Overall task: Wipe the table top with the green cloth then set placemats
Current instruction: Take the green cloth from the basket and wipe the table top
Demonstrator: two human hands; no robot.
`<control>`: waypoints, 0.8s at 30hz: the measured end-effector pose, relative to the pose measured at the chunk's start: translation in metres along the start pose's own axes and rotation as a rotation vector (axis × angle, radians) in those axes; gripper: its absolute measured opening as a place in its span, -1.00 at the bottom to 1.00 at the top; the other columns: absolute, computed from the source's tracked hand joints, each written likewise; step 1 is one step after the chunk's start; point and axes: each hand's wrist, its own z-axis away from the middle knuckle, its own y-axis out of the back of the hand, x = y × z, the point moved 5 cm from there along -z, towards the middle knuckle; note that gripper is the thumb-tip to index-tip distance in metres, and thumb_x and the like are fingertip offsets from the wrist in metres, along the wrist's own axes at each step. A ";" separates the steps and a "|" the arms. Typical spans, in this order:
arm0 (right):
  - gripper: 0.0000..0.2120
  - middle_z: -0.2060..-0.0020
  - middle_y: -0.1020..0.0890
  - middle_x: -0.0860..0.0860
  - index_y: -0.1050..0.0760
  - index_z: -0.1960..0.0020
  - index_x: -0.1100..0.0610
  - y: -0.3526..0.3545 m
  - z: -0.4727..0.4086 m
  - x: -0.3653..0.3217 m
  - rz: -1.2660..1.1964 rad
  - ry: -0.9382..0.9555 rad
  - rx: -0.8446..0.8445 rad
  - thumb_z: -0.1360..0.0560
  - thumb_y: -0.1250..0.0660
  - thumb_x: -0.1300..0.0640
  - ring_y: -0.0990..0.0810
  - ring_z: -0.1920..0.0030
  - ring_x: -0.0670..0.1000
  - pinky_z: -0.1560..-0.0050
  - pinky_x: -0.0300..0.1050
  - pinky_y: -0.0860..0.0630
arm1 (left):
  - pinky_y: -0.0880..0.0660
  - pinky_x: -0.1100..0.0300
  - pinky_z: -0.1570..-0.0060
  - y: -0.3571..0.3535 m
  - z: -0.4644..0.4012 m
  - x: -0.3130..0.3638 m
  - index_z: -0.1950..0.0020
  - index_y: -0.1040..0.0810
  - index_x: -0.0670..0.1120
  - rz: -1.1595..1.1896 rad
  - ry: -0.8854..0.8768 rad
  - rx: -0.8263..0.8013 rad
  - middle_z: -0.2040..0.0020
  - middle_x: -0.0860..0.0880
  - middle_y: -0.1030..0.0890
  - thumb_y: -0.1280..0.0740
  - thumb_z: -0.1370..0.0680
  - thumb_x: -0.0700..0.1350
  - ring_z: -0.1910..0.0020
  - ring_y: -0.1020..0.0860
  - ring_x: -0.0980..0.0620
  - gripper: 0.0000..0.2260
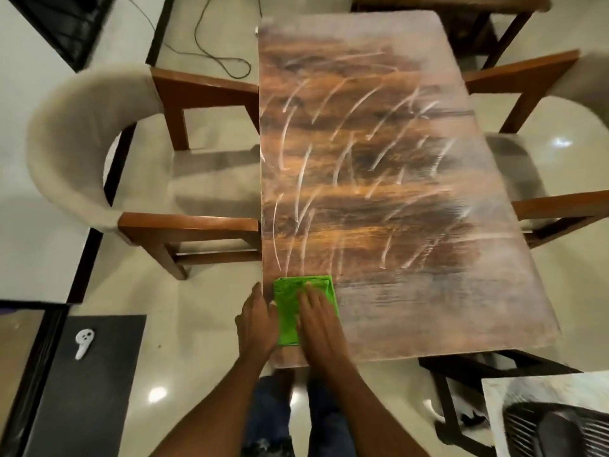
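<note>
- Now the folded bright green cloth (293,308) lies flat on the near left corner of the long wooden table top (395,209), close to the left edge
- The right hand (321,319) rests on the cloth with open, flat fingers and presses it down; it does not clench or pinch
- The left hand (258,319) is at the table edge, touching the left side of the cloth; it seems open too, but the picture is blurred there, so I cannot tell if it grips the border
- To do this step well, I think the palm should keep an even pressure and push the cloth in long, overlapping lines from one edge to the other, so that no strip is missed
- The cloth looks like thin ribbed microfibre, folded in several layers, so it may unfold or slide under the palm
- Many pale curved streaks cover the table top, and the near part looks dull; in my judgement the wiping is not finished, and I see no placemats
</note>
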 end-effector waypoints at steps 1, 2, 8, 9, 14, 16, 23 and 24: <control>-0.21 -0.50 -0.49 0.21 -0.37 -0.55 0.11 -0.022 0.000 -0.010 -0.009 0.018 -0.032 -0.42 -0.60 0.00 -0.52 -0.47 0.22 -0.39 0.17 -0.55 | -0.37 -0.19 -0.49 -0.008 -0.004 -0.006 -0.60 -0.29 -0.03 0.024 -0.049 0.039 -0.50 -0.12 -0.50 -0.15 -0.71 -0.03 -0.47 -0.49 -0.19 -0.56; -0.20 -0.57 -0.39 0.21 -0.30 -0.62 0.07 -0.043 0.003 -0.017 -0.019 0.015 -0.049 -0.47 -0.53 -0.08 -0.42 -0.55 0.22 -0.49 0.18 -0.44 | -0.34 -0.20 -0.52 -0.016 -0.005 -0.011 -0.62 -0.29 -0.01 0.040 -0.107 0.078 -0.55 -0.09 -0.46 -0.11 -0.71 0.02 -0.52 -0.44 -0.15 -0.54; -0.34 -0.72 -0.01 0.10 -0.05 -0.72 0.04 -0.079 -0.004 -0.018 -0.045 -0.085 0.050 -0.70 -0.08 -0.17 0.00 -0.71 0.09 -0.62 0.15 -0.11 | -0.20 -0.22 -0.55 -0.043 -0.021 -0.023 -0.71 -0.14 -0.05 0.012 -0.413 0.149 -0.70 0.05 -0.18 -0.10 -0.73 -0.12 -0.69 -0.12 0.07 -0.49; -0.36 -0.72 0.01 0.08 -0.03 -0.72 0.03 -0.074 -0.017 -0.017 -0.060 -0.088 0.065 -0.72 0.01 -0.18 0.02 -0.71 0.07 -0.63 0.14 -0.09 | -0.19 -0.23 -0.55 -0.045 -0.030 -0.024 -0.70 -0.15 -0.05 0.033 -0.419 0.153 -0.70 0.05 -0.18 -0.10 -0.73 -0.12 -0.69 -0.11 0.07 -0.49; -0.39 -0.72 0.05 0.07 0.01 -0.73 -0.01 -0.049 -0.143 -0.005 -0.009 -0.025 0.135 -0.74 -0.03 -0.14 0.08 -0.71 0.04 -0.66 0.10 -0.04 | -0.13 0.00 -0.60 -0.027 -0.098 -0.006 -0.68 -0.21 -0.11 0.158 -0.388 0.309 -0.68 -0.03 -0.24 -0.11 -0.73 -0.13 -0.67 -0.17 0.08 -0.51; -0.41 -0.72 -0.02 0.07 -0.06 -0.72 -0.02 -0.035 -0.202 -0.002 0.027 -0.014 0.152 -0.73 -0.03 -0.13 0.01 -0.71 0.03 -0.63 0.07 -0.09 | -0.13 0.10 -0.59 -0.016 -0.124 0.004 -0.66 -0.26 -0.14 0.213 -0.388 0.373 -0.66 -0.08 -0.29 -0.11 -0.74 -0.15 -0.66 -0.22 0.03 -0.54; -0.45 -0.71 -0.08 0.03 -0.13 -0.70 -0.01 -0.035 -0.181 -0.005 0.077 0.028 0.174 -0.74 -0.06 -0.07 -0.02 -0.71 0.01 -0.61 0.08 -0.15 | -0.30 -0.18 -0.55 -0.007 -0.144 0.004 -0.63 -0.32 -0.19 0.328 -0.386 0.465 -0.61 -0.12 -0.39 -0.13 -0.74 -0.14 -0.62 -0.33 -0.01 -0.57; -0.44 -0.72 -0.05 0.03 -0.09 -0.71 -0.02 -0.045 -0.150 -0.009 0.075 0.018 0.135 -0.74 -0.07 -0.06 0.02 -0.71 0.01 -0.62 0.09 -0.13 | -0.31 -0.19 -0.53 -0.007 -0.141 0.000 -0.62 -0.33 -0.19 0.332 -0.380 0.472 -0.60 -0.12 -0.39 -0.13 -0.75 -0.13 -0.61 -0.34 -0.01 -0.57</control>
